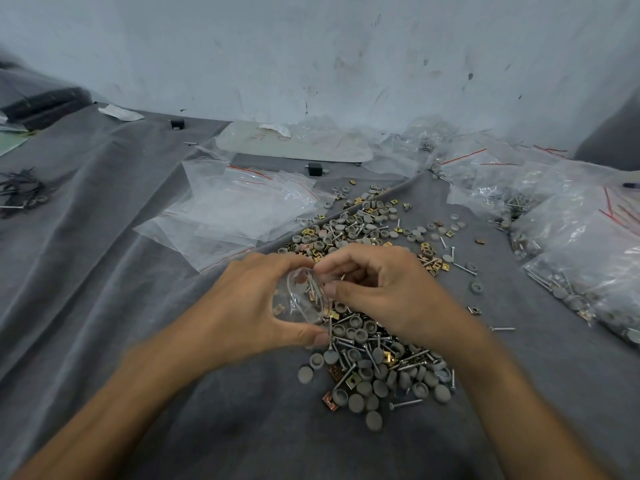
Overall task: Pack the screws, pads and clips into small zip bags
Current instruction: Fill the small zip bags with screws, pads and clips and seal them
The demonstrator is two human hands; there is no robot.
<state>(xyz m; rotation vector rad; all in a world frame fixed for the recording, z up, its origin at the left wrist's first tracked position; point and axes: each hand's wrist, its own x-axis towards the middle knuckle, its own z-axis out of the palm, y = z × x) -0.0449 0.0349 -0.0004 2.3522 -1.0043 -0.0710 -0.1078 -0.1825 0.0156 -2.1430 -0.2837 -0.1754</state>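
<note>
My left hand [256, 299] curls round a small clear zip bag [299, 299] and holds its mouth toward the right. Inside the bag I see screws and a brass clip. My right hand [377, 289] is at the bag's mouth, its fingertips pinching something small there; what it pinches is hidden. Both hands hover over a loose heap of grey round pads [367, 372], silver screws [405, 404] and brass clips [330, 398] spread on the grey cloth [104, 271].
A stack of empty zip bags [235, 209] with red seal lines lies to the upper left. Filled bags [585, 258] pile up at the right. A white board [294, 143] lies by the back wall. Black parts [20, 192] sit at the far left.
</note>
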